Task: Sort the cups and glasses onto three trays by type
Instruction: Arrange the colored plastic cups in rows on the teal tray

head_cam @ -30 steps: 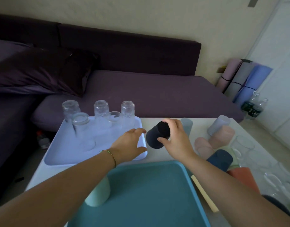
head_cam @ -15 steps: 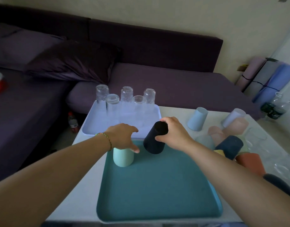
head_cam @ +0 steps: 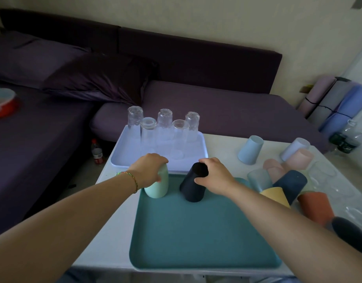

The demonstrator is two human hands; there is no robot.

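Observation:
A teal tray [head_cam: 196, 237] lies at the near edge of the white table. Upside down at its far left corner stands a mint green cup [head_cam: 158, 185], and my left hand [head_cam: 148, 169] grips it from above. Beside it a black cup [head_cam: 193, 185] stands upside down on the tray, with my right hand [head_cam: 214, 175] curled round its top. Behind the teal tray, a pale lavender tray [head_cam: 122, 158] carries several clear glasses [head_cam: 164, 129] set upside down.
Loose cups crowd the table's right side: light blue [head_cam: 250, 147], pink [head_cam: 298, 159], navy [head_cam: 291, 183], yellow [head_cam: 275, 196], rust red [head_cam: 316, 207], plus clear glasses [head_cam: 323, 174]. A purple sofa [head_cam: 196, 111] runs behind the table. A bottle [head_cam: 96, 151] stands on the floor at left.
My right hand has carried the black cup from above the table onto the teal tray and set it upside down. My left hand has moved onto the mint cup.

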